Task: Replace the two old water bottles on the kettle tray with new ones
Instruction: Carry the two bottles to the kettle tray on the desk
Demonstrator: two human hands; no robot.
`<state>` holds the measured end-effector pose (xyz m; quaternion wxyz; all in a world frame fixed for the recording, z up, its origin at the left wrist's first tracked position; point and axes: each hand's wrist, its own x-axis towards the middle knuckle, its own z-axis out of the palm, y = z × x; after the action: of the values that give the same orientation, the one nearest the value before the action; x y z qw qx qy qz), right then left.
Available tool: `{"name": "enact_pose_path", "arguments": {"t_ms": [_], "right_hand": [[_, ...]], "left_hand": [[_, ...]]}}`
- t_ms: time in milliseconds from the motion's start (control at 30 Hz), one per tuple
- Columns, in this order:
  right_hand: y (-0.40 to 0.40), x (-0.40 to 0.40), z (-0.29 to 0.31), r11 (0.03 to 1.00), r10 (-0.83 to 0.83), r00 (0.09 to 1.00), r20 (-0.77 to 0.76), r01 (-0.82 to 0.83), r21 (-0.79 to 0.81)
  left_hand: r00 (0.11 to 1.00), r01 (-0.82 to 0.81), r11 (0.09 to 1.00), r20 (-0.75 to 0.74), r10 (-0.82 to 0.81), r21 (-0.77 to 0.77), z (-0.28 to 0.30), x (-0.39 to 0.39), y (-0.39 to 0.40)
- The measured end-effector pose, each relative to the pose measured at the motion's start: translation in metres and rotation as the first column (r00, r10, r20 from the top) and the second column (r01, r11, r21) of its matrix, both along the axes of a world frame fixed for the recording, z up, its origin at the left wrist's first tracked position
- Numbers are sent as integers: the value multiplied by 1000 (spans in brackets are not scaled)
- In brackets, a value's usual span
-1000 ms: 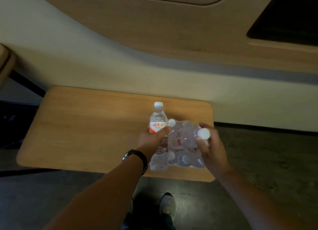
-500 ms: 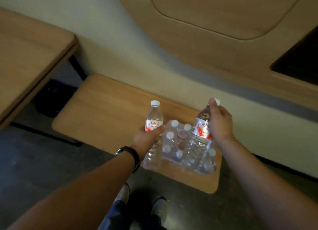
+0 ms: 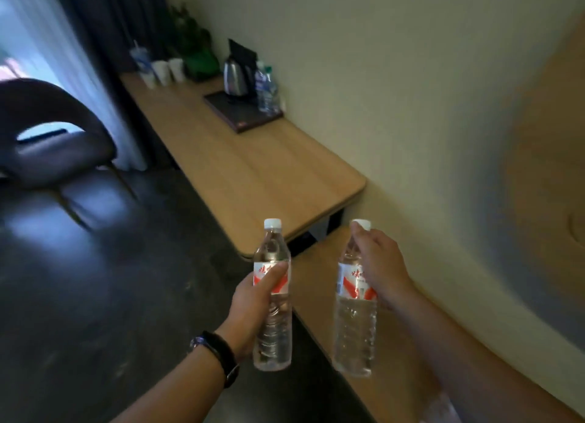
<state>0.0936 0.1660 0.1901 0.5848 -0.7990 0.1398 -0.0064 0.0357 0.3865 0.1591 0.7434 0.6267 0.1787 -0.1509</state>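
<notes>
Fingers (image 3: 278,272) of the left hand (image 3: 253,308) wrap around the labelled waist of one new water bottle (image 3: 272,296), while the right hand (image 3: 381,267) pinches a second new bottle (image 3: 354,311) high at its neck, just under the white cap, so that it hangs below the grip. Both bottles are upright and carried in the air, near each other but apart. Far ahead of the fingers, on the long wooden bench (image 3: 253,169) against the wall, lies the dark kettle tray (image 3: 240,112) with the steel kettle (image 3: 235,77) on it, and the two old bottles (image 3: 267,90) stand on the tray's wall side, right of the kettle. A lower bench (image 3: 316,280) lies directly beneath the right hand. The step in hand looks like the carry to the tray, with the swap itself not yet started. To do it well, both hands being full, it seems wise to set the new bottles down on bare bench just beside the tray first, then lift the old pair out and stand the new ones in the same spot. The neck pinch on the right looks the weaker hold; the bottle could swing or slip, so a steady walk or a shift to a fuller grip would help. Placing near the kettle calls for care not to knock it.
</notes>
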Motion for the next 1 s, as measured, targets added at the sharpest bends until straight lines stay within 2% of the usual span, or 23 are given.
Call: {"name": "enact_pose_path", "arguments": {"t_ms": [167, 267, 367, 667, 800, 1000], "right_hand": [[142, 61, 36, 987, 155, 988, -10, -154, 35], [215, 101, 52, 977, 211, 977, 23, -211, -34], [276, 146, 65, 965, 263, 964, 28, -263, -19], [413, 311, 68, 931, 364, 930, 51, -363, -29], [464, 396, 64, 922, 387, 921, 52, -388, 15], [526, 505, 64, 920, 391, 919, 44, -392, 22]], "left_hand": [[996, -58, 997, 78, 54, 46, 39, 40, 122], [990, -111, 991, 98, 104, 69, 57, 69, 188], [980, -160, 985, 131, 150, 66, 69, 104, 247], [954, -267, 961, 162, 253, 68, 73, 247, 375], [941, -314, 946, 157, 299, 78, 73, 323, 421], [943, -316, 945, 134, 304, 84, 77, 433, 482]]}}
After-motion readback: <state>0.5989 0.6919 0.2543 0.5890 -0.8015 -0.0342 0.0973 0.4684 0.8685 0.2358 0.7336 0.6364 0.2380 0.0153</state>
